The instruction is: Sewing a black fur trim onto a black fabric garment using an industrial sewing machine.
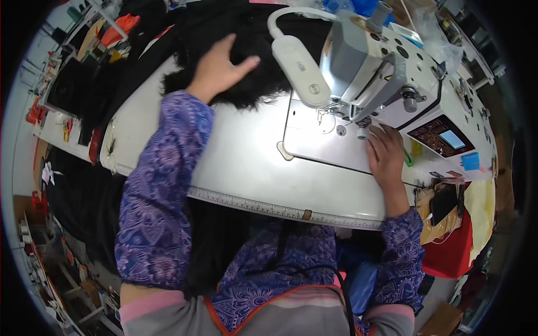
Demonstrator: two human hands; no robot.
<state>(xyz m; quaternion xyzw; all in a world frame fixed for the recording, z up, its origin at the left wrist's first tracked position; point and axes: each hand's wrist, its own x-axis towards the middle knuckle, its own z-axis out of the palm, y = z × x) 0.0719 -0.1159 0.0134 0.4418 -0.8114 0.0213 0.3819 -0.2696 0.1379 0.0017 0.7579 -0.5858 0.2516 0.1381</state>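
Observation:
My left hand [220, 70] reaches out over a pile of black furry fabric [246, 92] at the far side of the table, thumb and fingers spread, holding nothing. My right hand [386, 157] rests on the machine bed just right of the needle area of a white sewing machine [386, 61]. Its fingers are stretched out and slightly bent, with the tips partly behind a knob. The lit needle and presser foot [324, 116] stand over the bare needle plate, apart from the fabric.
A white lamp [302, 70] on a bent neck hangs beside the machine head. A measuring tape strip [252, 206] runs along the table's front edge. Right of my right hand lie a green tool [408, 158] and a dark phone-like object [444, 203]. Red cloth [451, 252] hangs at the right.

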